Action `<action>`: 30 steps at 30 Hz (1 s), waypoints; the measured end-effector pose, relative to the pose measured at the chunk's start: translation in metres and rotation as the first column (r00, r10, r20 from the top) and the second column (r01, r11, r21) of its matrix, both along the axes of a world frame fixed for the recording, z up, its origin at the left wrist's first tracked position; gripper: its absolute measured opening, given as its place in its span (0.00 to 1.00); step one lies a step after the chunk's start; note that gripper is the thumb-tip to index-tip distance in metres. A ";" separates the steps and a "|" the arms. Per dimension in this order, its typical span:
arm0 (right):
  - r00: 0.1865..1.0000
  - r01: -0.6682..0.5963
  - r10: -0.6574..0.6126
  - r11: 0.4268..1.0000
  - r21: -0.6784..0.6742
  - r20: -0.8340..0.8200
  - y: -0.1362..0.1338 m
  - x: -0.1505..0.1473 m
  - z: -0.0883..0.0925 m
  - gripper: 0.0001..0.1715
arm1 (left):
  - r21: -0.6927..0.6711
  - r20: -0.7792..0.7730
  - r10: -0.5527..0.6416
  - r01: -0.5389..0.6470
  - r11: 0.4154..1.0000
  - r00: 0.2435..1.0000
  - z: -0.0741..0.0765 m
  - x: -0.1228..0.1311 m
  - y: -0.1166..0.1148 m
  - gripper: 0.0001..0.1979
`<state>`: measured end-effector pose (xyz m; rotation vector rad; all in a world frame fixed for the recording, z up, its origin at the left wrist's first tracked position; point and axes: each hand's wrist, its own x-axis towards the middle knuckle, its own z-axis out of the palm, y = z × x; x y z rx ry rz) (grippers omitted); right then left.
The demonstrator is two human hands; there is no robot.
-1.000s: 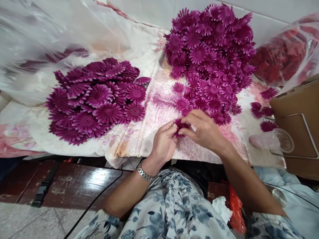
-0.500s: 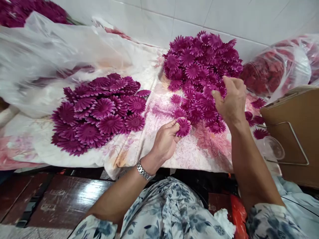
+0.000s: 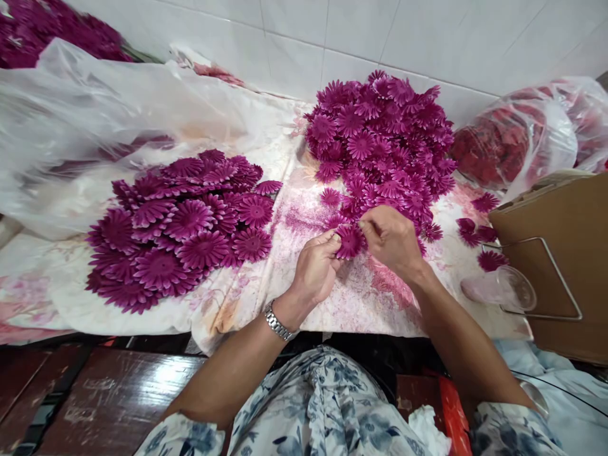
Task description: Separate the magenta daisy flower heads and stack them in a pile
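Note:
My left hand (image 3: pixel 315 266), with a metal watch on its wrist, pinches a purple fabric flower (image 3: pixel 350 241) by its edge just above the cloth-covered table (image 3: pixel 304 297). My right hand (image 3: pixel 392 239) is closed in a pinch against the right side of the same flower, apparently with another small petal piece in its fingers. A tall heap of small purple flowers (image 3: pixel 380 142) lies just behind both hands. A flatter spread of larger, stacked purple flowers (image 3: pixel 180 221) lies to the left.
A clear plastic bag (image 3: pixel 95 120) lies at the back left. At the right stand a bag of red flowers (image 3: pixel 517 142), a cardboard box (image 3: pixel 560 253) with a wire frame, and a clear plastic cup (image 3: pixel 503 288) on its side. A white tiled wall (image 3: pixel 332 31) is behind.
My right hand reached up into the heap of small flowers, then came back down to the flower held in my left hand. The left hand stayed in place.

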<state>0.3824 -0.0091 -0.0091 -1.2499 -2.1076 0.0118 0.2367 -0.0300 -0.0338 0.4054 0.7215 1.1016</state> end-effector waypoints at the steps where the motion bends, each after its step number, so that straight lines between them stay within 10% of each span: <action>1: 1.000 0.010 -0.010 1.000 -0.003 -0.012 0.001 0.001 0.005 0.09 | 0.004 0.011 0.010 -0.010 1.000 1.000 0.000 -0.001 0.001 0.01; 15: 0.989 -0.146 0.148 0.985 -0.092 0.013 -0.007 -0.011 -0.016 0.08 | -0.029 -0.013 -0.017 0.016 0.999 1.000 -0.002 -0.002 0.001 0.06; 23: 0.900 0.421 -0.423 0.906 0.040 0.106 0.047 0.038 0.034 0.08 | -0.072 0.046 -0.001 0.005 0.997 0.999 0.000 -0.003 0.003 0.06; 27: 0.986 0.102 -0.085 0.988 -0.118 0.140 0.037 0.024 0.030 0.10 | -0.097 0.067 0.043 -0.036 0.995 0.997 0.001 -0.002 0.005 0.04; 30: 0.968 -0.205 0.237 0.939 -0.278 0.088 0.016 -0.001 0.010 0.05 | -0.110 0.073 0.055 -0.047 0.993 0.996 0.002 -0.001 0.005 0.02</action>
